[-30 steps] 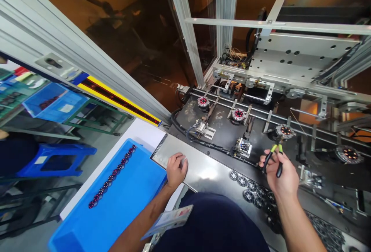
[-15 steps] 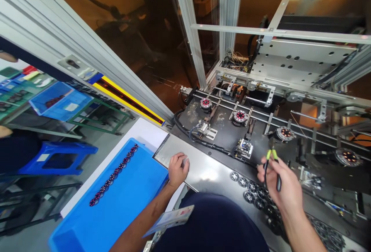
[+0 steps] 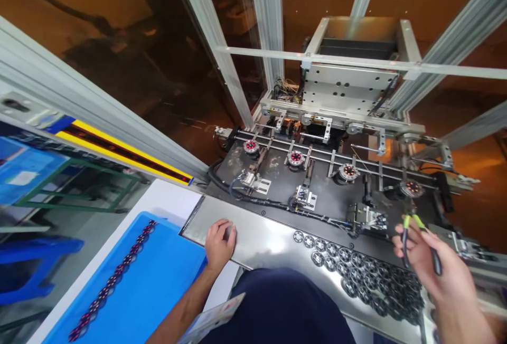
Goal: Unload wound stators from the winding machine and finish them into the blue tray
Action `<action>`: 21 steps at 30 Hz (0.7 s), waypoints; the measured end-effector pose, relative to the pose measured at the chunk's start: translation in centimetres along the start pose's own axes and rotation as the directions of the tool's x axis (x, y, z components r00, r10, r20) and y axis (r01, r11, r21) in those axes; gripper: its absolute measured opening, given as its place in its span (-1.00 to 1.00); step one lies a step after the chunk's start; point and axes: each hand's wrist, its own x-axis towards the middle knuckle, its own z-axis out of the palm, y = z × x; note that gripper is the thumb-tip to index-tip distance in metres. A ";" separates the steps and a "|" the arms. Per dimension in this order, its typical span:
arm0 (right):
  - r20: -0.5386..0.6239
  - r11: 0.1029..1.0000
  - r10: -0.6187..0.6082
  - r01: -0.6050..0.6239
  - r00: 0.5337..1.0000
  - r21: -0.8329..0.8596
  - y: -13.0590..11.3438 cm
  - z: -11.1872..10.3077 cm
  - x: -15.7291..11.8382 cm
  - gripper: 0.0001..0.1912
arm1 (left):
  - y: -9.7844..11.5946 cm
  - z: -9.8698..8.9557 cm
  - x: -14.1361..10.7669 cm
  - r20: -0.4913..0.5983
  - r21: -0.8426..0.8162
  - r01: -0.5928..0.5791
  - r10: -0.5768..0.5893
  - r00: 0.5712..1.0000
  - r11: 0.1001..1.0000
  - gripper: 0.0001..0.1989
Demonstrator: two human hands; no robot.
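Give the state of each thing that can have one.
Black and lime pliers: handles spread
Right bare hand: gripping pliers
Left bare hand: curled on silver metal ledge
Blue plastic tray: holding a row of dark red discs
Dark spoked metal discs: clustered on ledge
Four round machine discs: spaced apart

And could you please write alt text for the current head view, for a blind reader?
A person's right hand holds yellow-green and black pliers near the rightmost of four round stations on a machine. The left hand rests on a metal ledge that also bears dark round parts; a blue tray at left holds a row of discs.
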 end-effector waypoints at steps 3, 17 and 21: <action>-0.029 0.999 0.010 -0.008 1.000 0.051 0.3 0.5 1.8 -0.56 | -0.1 0.0 0.0 -0.003 0.006 -0.008 0.008 1.000 1.000 -0.87; -0.079 0.985 0.016 -0.002 0.997 0.175 -0.1 1.2 3.5 -0.75 | -0.4 0.1 -0.1 0.016 0.030 -0.042 0.042 0.999 0.999 -0.88; -0.092 0.983 0.023 -0.006 0.996 0.183 -0.2 1.2 3.7 -0.77 | -0.3 0.1 0.0 0.023 0.025 -0.011 0.011 1.000 1.000 -0.86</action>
